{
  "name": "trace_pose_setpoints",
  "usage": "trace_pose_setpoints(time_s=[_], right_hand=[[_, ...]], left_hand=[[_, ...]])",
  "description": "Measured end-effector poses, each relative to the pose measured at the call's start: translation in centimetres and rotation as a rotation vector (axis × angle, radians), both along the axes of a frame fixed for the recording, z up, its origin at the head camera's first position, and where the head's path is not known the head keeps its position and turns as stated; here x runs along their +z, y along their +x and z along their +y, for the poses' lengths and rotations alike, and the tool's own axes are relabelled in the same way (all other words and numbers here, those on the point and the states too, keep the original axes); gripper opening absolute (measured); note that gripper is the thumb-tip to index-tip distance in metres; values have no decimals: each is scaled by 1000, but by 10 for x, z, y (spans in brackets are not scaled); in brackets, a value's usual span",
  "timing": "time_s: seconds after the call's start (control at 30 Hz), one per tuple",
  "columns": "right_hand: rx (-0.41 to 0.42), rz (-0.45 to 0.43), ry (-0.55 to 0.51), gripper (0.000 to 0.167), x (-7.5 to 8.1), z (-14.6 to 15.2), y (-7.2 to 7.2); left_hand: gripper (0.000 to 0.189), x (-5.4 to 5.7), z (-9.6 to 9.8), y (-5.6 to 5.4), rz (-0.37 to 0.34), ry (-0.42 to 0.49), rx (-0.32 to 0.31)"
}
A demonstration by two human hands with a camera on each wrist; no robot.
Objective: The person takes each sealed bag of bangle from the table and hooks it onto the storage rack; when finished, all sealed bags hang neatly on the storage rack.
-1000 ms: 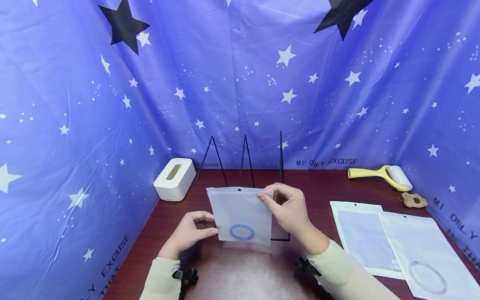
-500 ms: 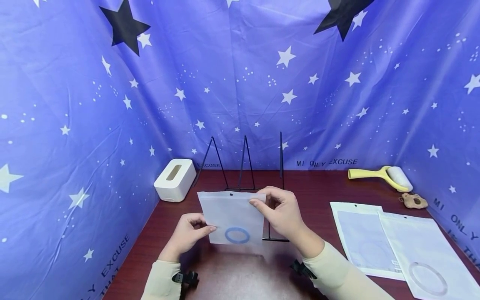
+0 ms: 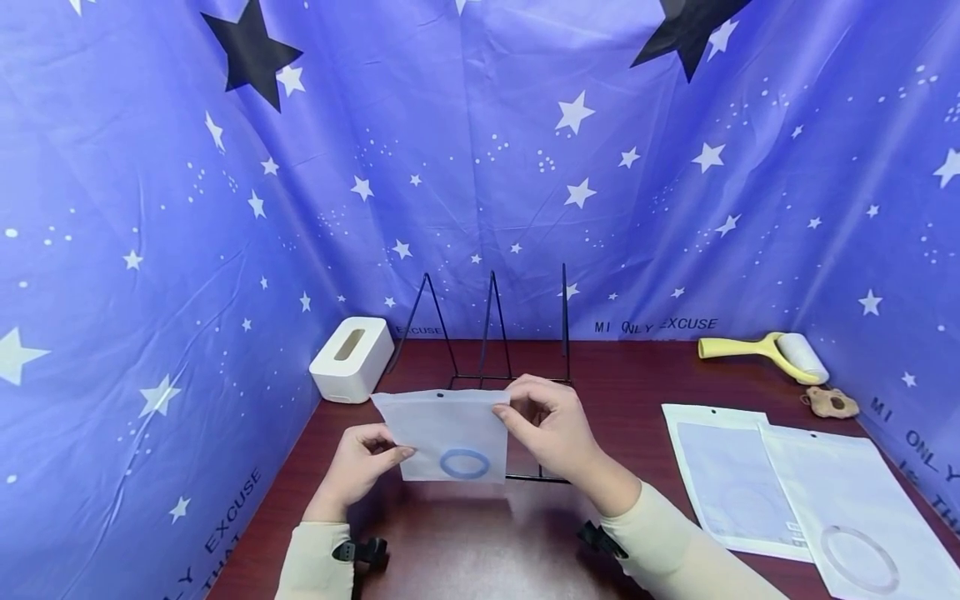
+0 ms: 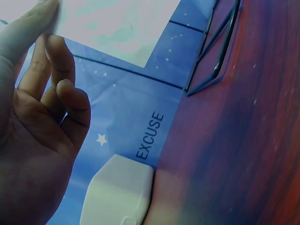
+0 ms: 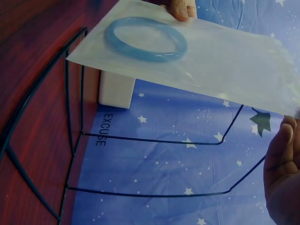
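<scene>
A translucent white zip bag [image 3: 420,425] with a hang hole at its top edge is held up over the table, tilted. A blue ring [image 3: 465,464] shows through its lower part; the right wrist view gives the ring [image 5: 152,57] as a round band inside the bag [image 5: 225,61]. My left hand [image 3: 351,471] pinches the bag's left edge between thumb and fingers, its other fingers loosely curled in the left wrist view. With thumb and fingers, my right hand [image 3: 557,432] pinches the upper right corner. Behind the bag stands a black wire rack [image 3: 491,333], its lower part partly hidden.
Two more white zip bags lie overlapping at the right; the nearer bag [image 3: 862,492] has a pale ring inside, over the farther bag [image 3: 727,467]. A yellow-handled lint roller [image 3: 738,348] and a brown bear-shaped piece [image 3: 830,403] lie behind. A white tissue box [image 3: 337,375] stands back left.
Both hands have carried the bag with the blue ring leftward and slightly down, uncovering more of the rack's base. The left hand's thumb now lies farther over the bag's front.
</scene>
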State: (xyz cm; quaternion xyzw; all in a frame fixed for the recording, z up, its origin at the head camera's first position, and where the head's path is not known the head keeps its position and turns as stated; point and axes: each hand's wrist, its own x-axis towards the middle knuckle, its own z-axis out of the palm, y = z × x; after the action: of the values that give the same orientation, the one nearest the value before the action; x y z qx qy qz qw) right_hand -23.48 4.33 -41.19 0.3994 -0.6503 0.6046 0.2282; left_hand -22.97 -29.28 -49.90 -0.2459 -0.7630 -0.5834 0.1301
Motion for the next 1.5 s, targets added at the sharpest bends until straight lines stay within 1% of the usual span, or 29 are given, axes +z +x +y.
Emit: trace_pose_setpoints(time_s=[0.1, 0.2, 0.33, 0.4, 0.5, 0.63, 0.73, 0.83, 0.97, 1.07, 1.2, 1.37, 1.5], right_hand=[[9, -7, -19, 12, 1, -5, 0], [13, -4, -41, 12, 2, -12, -1], [0, -9, -50, 10, 3, -20, -3], [-8, -26, -49, 5, 3, -23, -4], [-23, -53, -50, 5, 2, -29, -5], [-15, -93, -62, 7, 2, -36, -7], [7, -110, -74, 6, 4, -41, -6], [26, -117, -88, 5, 6, -47, -4], [27, -135, -99, 7, 7, -55, -4], [24, -173, -105, 11, 5, -60, -5], [24, -202, -119, 9, 2, -66, -7], [29, -189, -136, 7, 1, -71, -9], [21, -218, -135, 6, 3, -72, -10]], left_hand=[[7, -1, -6, 0, 1, 14, 4], [9, -1, -11, 1, -9, 16, 8], [7, 0, -18, 3, -15, 9, 28], [8, 2, -22, 4, -14, 5, 43], [12, 3, -28, 5, -8, 9, 64], [13, 4, -34, 4, 3, 32, 81], [14, 5, -38, 4, 20, 51, 92], [14, 6, -42, 4, 36, 67, 106], [11, 7, -46, 6, 26, 93, 127], [8, 7, -49, 6, 19, 96, 163], [7, 7, -52, 6, 31, 97, 204], [6, 7, -54, 6, 41, 104, 218], [6, 7, -55, 6, 39, 110, 218]])
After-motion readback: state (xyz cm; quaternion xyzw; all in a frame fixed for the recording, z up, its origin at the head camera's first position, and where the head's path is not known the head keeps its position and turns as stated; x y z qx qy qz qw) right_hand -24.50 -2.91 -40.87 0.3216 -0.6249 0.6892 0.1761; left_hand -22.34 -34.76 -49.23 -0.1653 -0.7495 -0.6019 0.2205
